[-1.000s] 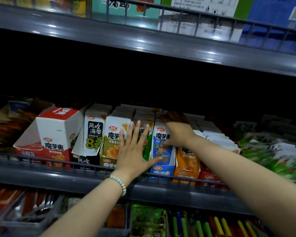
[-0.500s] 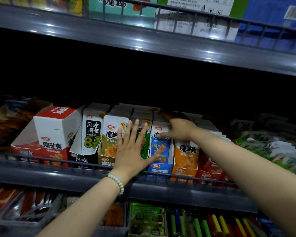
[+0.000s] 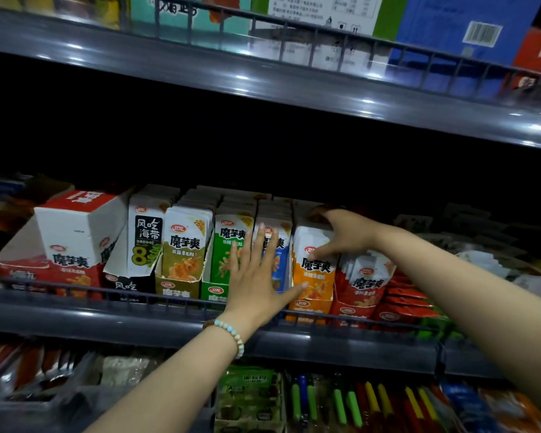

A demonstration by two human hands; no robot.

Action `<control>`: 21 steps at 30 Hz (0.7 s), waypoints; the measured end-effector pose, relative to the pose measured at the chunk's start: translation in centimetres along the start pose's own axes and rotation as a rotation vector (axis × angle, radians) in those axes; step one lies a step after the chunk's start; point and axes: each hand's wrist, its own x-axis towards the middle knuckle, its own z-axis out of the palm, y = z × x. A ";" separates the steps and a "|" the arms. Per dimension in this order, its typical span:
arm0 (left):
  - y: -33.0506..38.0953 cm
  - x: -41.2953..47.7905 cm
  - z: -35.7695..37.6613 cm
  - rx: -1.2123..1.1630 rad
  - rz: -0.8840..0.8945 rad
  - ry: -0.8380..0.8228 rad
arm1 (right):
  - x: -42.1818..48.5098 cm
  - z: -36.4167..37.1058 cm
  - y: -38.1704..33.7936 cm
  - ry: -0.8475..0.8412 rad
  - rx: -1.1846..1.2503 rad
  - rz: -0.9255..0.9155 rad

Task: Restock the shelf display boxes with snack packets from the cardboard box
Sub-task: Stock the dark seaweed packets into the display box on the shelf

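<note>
Dim scene; glare spots on shelf edges (image 3: 294,85); deep recess black; edges blurred.

The left hand (image 3: 256,285) hides most of the blue packets (image 3: 280,260).

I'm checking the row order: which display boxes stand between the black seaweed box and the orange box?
In the head view, three stand between the black seaweed box and the orange box: an olive-yellow box, a green box, and a blue box, partly behind the left hand.
</note>
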 end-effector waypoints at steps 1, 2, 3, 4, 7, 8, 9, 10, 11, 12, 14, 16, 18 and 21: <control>0.1 0.0 0.2 0.008 -0.011 -0.018 | 0.1 0.1 -0.1 0.008 0.009 0.006; 0.2 -0.1 0.4 0.016 -0.020 -0.034 | 0.1 0.3 -0.1 0.012 0.008 0.007; 0.3 -0.1 0.6 0.020 -0.026 -0.042 | 0.2 0.5 -0.3 0.014 -0.001 0.008; 0.3 -0.1 0.7 0.020 -0.029 -0.044 | 0.2 0.6 -0.4 0.015 -0.017 0.016; 0.2 0.0 0.9 0.027 -0.030 -0.033 | -0.3 0.7 -0.8 0.008 -0.092 0.015; 0.2 0.0 0.9 0.039 -0.028 -0.035 | -0.4 0.7 -0.9 -0.005 -0.111 0.010; 0.2 0.1 1.0 0.050 -0.027 -0.038 | -0.6 0.7 -1.0 -0.021 -0.125 0.007; 0.2 0.1 1.0 0.057 -0.028 -0.041 | -0.7 0.7 -1.1 -0.037 -0.137 0.004; 0.2 0.1 1.1 0.061 -0.028 -0.044 | -0.9 0.7 -1.2 -0.048 -0.156 -0.004; 0.2 0.1 1.1 0.063 -0.029 -0.048 | -1.0 0.7 -1.3 -0.055 -0.185 -0.020; 0.2 0.2 1.1 0.066 -0.031 -0.057 | -1.2 0.9 -1.7 -0.050 -0.257 -0.063; 0.2 0.3 1.1 0.063 -0.033 -0.068 | -1.2 1.2 -1.8 -0.020 -0.299 -0.091; 0.2 0.4 1.1 0.056 -0.033 -0.085 | -1.1 1.5 -1.7 0.009 -0.318 -0.102; 0.1 0.5 0.9 0.037 -0.036 -0.103 | -0.9 1.7 -1.5 0.073 -0.356 -0.129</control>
